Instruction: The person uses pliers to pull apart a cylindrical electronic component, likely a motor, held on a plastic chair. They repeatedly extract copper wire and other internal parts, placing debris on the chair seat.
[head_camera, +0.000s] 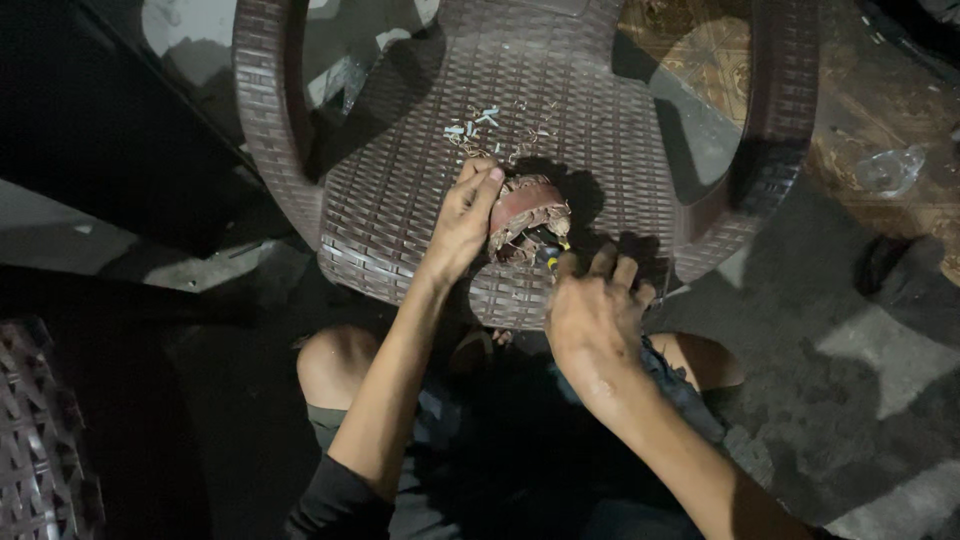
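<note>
My left hand (465, 215) grips a reddish-brown rounded leather piece (527, 212), possibly a shoe part, and holds it down on the seat of a brown woven plastic chair (400, 190). My right hand (597, 308) is closed around a small tool with a dark and yellow handle (553, 256); its tip is pressed against the lower edge of the leather piece. Small pale scraps and slivers (487, 122) lie scattered on the seat just beyond the piece.
The chair's armrests (262, 100) rise on both sides. My bare knees (335, 365) show under the seat's front edge. Another woven surface (40, 440) is at the lower left. A patterned floor (880, 130) with clear plastic lies at the upper right.
</note>
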